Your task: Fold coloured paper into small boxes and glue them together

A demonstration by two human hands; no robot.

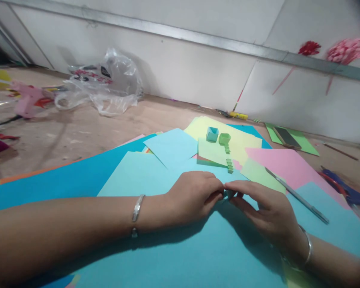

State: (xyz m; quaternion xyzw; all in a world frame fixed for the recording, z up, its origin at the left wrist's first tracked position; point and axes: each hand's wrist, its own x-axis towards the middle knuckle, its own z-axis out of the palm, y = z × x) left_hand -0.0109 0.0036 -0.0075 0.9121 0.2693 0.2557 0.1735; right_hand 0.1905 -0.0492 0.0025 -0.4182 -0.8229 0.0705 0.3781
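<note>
My left hand and my right hand meet fingertip to fingertip over a large blue paper sheet. Both pinch a small green-blue folded paper piece, which is mostly hidden by the fingers. Each wrist wears a silver bangle. Just beyond the hands lie a folded green paper strip, a small teal paper box and a small green paper box on light green paper.
Coloured paper sheets, among them a pink sheet, cover the wooden table. A grey pen lies to the right, blue-handled scissors at the right edge. A clear plastic bag and a pink glue gun sit far left. A phone lies by the wall.
</note>
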